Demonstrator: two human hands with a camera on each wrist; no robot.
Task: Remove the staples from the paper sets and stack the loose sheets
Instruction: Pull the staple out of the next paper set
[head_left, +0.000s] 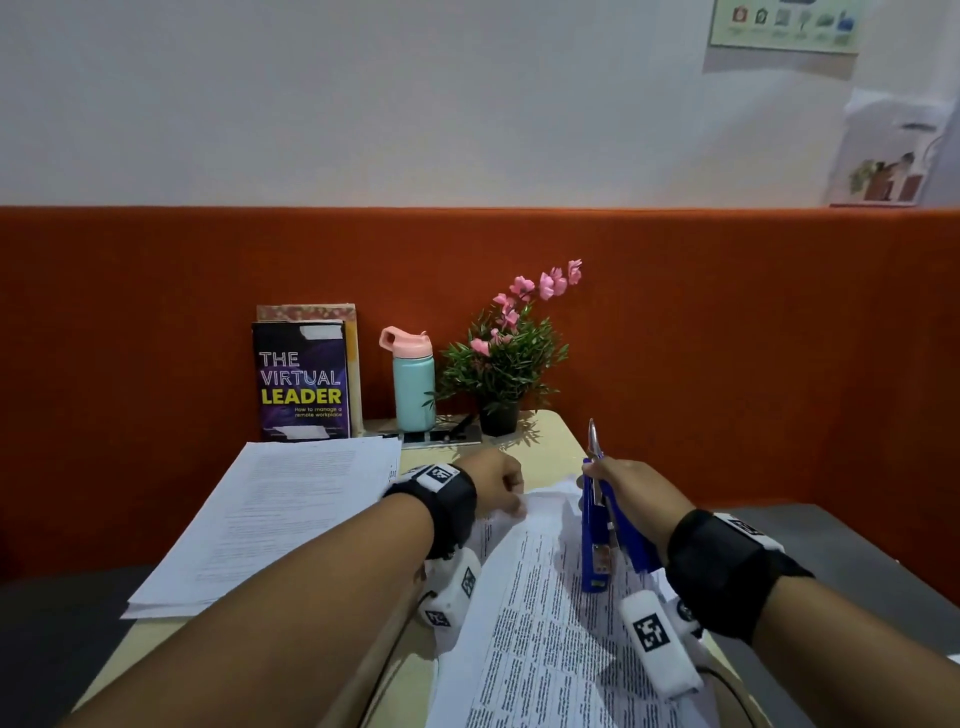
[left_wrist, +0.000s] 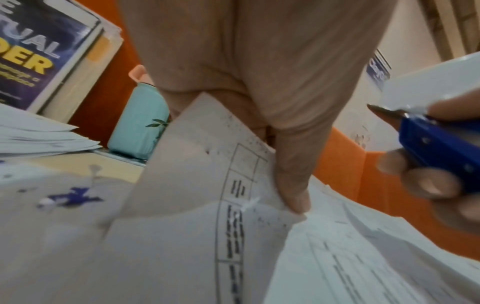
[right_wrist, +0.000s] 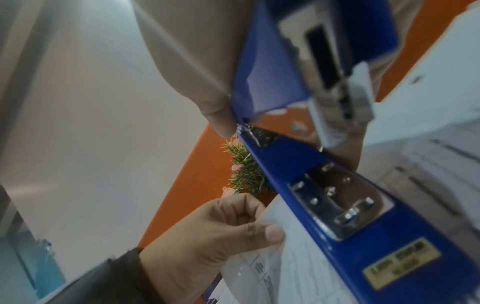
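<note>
My left hand (head_left: 501, 480) pinches the top corner of a printed paper set (head_left: 540, 613) that lies down the middle of the table; the thumb (left_wrist: 293, 193) presses the lifted top sheet (left_wrist: 207, 168) there. A staple (left_wrist: 249, 203) shows near that corner. My right hand (head_left: 631, 491) grips a blue stapler (head_left: 597, 540) held upright over the paper, its metal remover tip (head_left: 592, 434) pointing up. In the right wrist view the stapler (right_wrist: 337, 205) hangs open, with my left hand (right_wrist: 221, 232) on the paper's corner beside it.
A stack of loose sheets (head_left: 280, 514) lies at the left of the table (head_left: 545, 441). At the back stand books (head_left: 301, 384), a teal bottle (head_left: 413, 384) and a potted plant (head_left: 506, 364), against an orange partition (head_left: 727, 338).
</note>
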